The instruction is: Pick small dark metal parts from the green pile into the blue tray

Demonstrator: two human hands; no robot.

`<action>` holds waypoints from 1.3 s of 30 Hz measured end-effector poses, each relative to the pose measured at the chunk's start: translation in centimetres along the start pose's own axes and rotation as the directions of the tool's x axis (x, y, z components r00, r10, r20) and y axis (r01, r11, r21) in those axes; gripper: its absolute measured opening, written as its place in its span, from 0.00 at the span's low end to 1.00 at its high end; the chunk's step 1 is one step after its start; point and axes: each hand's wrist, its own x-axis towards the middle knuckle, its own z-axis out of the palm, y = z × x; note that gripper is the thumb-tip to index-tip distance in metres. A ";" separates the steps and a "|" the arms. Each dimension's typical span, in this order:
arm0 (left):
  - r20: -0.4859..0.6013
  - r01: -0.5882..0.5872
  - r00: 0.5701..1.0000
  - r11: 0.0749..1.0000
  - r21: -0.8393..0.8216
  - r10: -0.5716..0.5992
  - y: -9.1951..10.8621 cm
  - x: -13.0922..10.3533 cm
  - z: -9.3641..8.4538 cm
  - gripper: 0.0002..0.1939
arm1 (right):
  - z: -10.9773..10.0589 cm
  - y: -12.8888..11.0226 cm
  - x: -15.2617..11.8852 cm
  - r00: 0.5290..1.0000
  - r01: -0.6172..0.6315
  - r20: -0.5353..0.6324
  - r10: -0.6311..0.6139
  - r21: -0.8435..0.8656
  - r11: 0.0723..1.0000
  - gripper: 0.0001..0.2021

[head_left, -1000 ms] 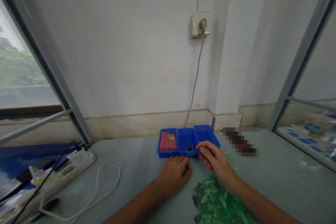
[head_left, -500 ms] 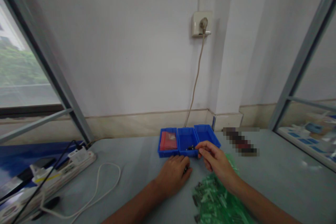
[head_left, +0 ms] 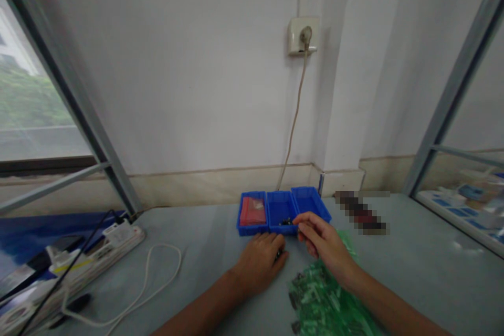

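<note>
My left hand (head_left: 260,262) rests on the table just in front of the bins, its fingers curled round small dark metallic pieces (head_left: 279,253) that show beside the thumb. Over the front right corner of the middle blue bin (head_left: 280,202), my right hand (head_left: 321,235) has thumb and forefinger closed; anything between them is too small to make out. Several small dark pieces (head_left: 285,221) lie at the front of that bin. A green plastic bag (head_left: 326,304) of small clear and dark parts sits partly under my right wrist.
The left blue bin (head_left: 240,220) holds red zip bags (head_left: 252,211); another blue bin (head_left: 309,200) stands at the right. A power strip (head_left: 129,239) and white cable (head_left: 146,273) lie at the left. A blurred-out object (head_left: 360,212) lies at the right, near the wall.
</note>
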 end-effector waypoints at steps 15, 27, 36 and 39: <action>-0.007 -0.002 1.000 1.000 0.001 0.002 0.0 0.0 0.1 0.03 | 0.1 0.1 0.0 1.000 0.003 0.005 -0.003 0.036 0.999 0.17; 0.024 0.008 1.000 1.000 0.009 -0.008 0.3 0.1 -0.3 0.04 | -0.2 0.6 0.3 0.997 -0.007 -0.080 0.019 0.152 0.988 0.18; 0.028 0.001 1.000 1.000 0.007 -0.001 0.2 0.1 -0.4 0.03 | -0.1 0.2 0.1 0.996 -0.004 -0.085 0.016 0.136 0.991 0.18; 0.023 0.004 1.000 1.000 0.011 -0.005 0.2 0.0 -0.3 0.04 | -0.1 0.3 0.1 0.996 -0.011 -0.085 0.023 0.146 0.989 0.17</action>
